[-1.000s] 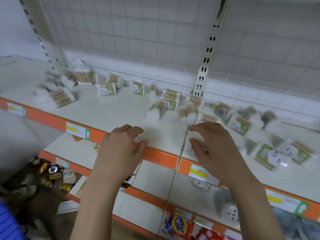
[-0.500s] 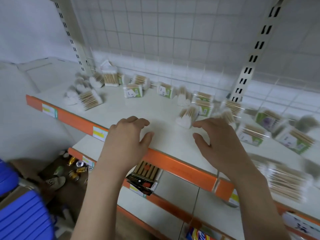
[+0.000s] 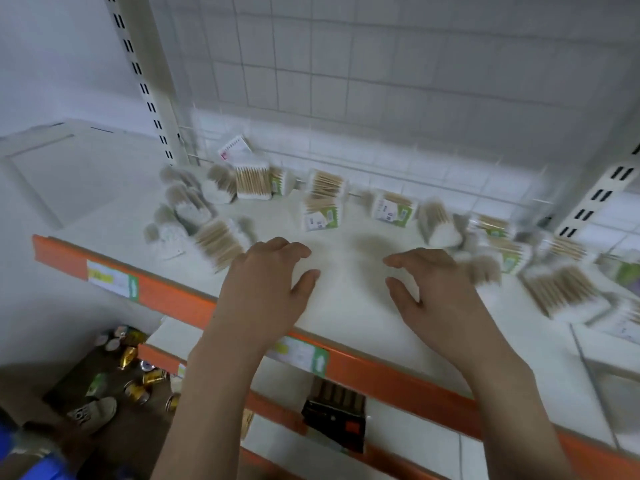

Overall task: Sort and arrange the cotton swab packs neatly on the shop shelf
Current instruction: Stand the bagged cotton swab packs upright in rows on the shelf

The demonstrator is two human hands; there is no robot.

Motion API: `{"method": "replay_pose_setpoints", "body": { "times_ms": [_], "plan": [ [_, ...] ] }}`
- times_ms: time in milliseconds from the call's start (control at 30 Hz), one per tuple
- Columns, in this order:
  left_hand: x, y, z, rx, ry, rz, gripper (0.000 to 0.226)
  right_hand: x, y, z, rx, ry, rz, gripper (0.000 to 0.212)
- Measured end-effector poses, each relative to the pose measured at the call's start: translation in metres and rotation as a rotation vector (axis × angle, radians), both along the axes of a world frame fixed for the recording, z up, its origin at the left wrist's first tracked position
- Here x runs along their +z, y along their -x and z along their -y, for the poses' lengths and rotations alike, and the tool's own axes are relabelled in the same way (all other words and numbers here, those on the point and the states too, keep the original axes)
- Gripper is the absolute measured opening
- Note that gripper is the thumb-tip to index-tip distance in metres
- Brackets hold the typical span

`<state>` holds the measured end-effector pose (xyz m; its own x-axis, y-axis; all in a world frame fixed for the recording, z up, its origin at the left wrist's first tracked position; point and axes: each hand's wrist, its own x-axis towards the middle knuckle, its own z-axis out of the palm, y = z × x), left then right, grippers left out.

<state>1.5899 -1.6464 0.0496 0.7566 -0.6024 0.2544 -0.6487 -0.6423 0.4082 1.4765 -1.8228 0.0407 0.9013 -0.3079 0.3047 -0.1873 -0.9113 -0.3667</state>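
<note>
White shelf (image 3: 346, 306) with orange front edge carries cotton swab packs (image 3: 322, 209) scattered along its rear and right side, while left hand (image 3: 266, 289) and right hand (image 3: 436, 292) hover above it, fingers loosely curled, holding nothing.

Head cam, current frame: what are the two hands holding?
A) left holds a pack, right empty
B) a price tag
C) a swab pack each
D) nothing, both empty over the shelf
D: the left hand and right hand hover with loosely curled fingers over a bare patch of the shelf, nothing in either; the cotton swab packs lie scattered beyond them.
</note>
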Motion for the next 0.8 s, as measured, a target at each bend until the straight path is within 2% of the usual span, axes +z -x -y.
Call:
{"method": "replay_pose_setpoints", "body": {
  "times_ms": [367,633,800],
  "plan": [
    [0.009,-0.105,-0.069,-0.037,0.021,-0.026,0.032,0.005,-0.094,-0.076,-0.048,-0.007,-0.012,0.029],
    [0.013,-0.145,-0.079,-0.004,0.086,-0.024,0.033,0.010,-0.132,-0.075,-0.039,0.011,0.012,0.028],
    [0.024,-0.187,-0.073,-0.012,0.078,0.057,0.030,0.023,-0.177,-0.061,0.004,0.070,0.023,0.031]
  ]
}}
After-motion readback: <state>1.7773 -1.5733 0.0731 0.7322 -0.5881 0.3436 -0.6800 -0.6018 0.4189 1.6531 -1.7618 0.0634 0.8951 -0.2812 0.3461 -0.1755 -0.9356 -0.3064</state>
